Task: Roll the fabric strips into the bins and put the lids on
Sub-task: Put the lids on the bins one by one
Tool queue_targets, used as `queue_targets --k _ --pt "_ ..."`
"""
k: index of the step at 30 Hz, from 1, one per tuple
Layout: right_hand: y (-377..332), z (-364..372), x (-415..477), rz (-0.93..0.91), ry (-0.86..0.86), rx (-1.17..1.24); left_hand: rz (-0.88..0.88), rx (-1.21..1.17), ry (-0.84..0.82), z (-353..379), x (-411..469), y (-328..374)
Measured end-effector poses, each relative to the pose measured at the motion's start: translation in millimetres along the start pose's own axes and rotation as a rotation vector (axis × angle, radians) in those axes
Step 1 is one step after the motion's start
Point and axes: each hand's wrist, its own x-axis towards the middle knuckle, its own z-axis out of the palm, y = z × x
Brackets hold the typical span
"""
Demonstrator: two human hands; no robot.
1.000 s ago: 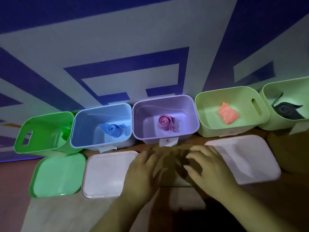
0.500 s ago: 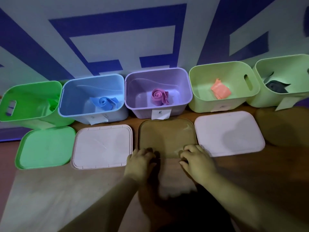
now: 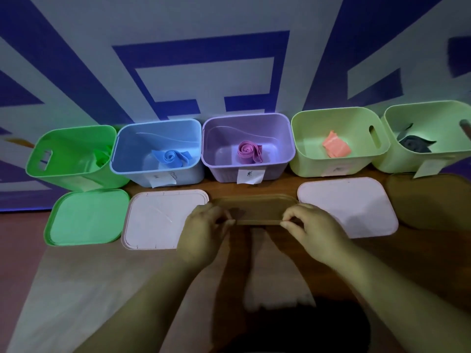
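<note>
A grey wall with broad blue shapes fills the upper half of my view, and a wooden table fills the lower half. Five open bins stand in a row against the wall. From left to right they are a bright green bin, a blue bin, a purple bin, a pale green bin and a second pale green bin cut off by the right edge. In front of them lie five lids: a green lid, a whitish lid, a brown lid, a second whitish lid and another brown lid. Each bin holds fabric: a green strip, a blue roll, a purple roll, an orange folded piece and a dark strip. Paper labels hang on several bin fronts. The middle brown lid sits just in front of the purple bin, between the two whitish lids. The left hand, overlapping the near corner of the whitish lid beside it, pinches the brown lid's near edge with curled fingers. The right hand pinches the same edge further along, its fingers also curled. The lid looks tilted, near edge raised.
</note>
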Motion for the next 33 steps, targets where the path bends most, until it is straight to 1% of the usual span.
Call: queue_targets --k 3,6,9,11,16,20,23,25,28,30,32,33 --pt "-17.4 -30.3 7.8 0.035 0.002 0.149 -0.085 -0.177 0.033 -30.1 9.4 20.3" --pt "-32.1 -57.1 15.7 0.033 0.003 0.225 -0.118 -0.271 0.071 -51.9 13.6 38.2" --pt "-37.5 -72.4 21.9 0.061 0.011 0.319 -0.105 -0.302 0.047 -64.3 16.3 45.5" --pt "-41.1 -78.8 24.4 0.07 0.023 0.337 -0.095 -0.28 0.043 -70.0 16.8 49.8" --pt "-51.4 -84.6 31.3 0.09 0.088 0.373 -0.141 -0.325 0.121 -77.5 24.3 57.8" --pt "-54.5 -88.5 35.4 0.093 0.088 0.401 -0.217 -0.403 0.178 -84.1 35.3 57.5" --pt "-54.8 -91.9 42.5 0.058 0.108 0.361 -0.269 -0.456 0.219 -89.7 52.7 55.2" --pt "-53.3 -91.4 49.6 0.074 0.164 0.392 -0.279 -0.502 0.252 -92.9 66.6 55.0" --pt "-52.2 -88.3 64.2 0.156 0.344 0.56 -0.305 -0.535 0.317 -96.2 87.0 58.9" --pt "-52.3 -85.4 76.5 0.194 0.417 0.672 -0.308 -0.529 0.351 -95.3 99.7 61.9" --pt "-50.0 -82.0 90.8 0.23 0.447 0.746 -0.303 -0.482 0.341 -91.4 110.8 61.9" --pt "-47.4 -80.2 98.7 0.253 0.455 0.765 -0.292 -0.429 0.309 -88.0 115.5 59.5"
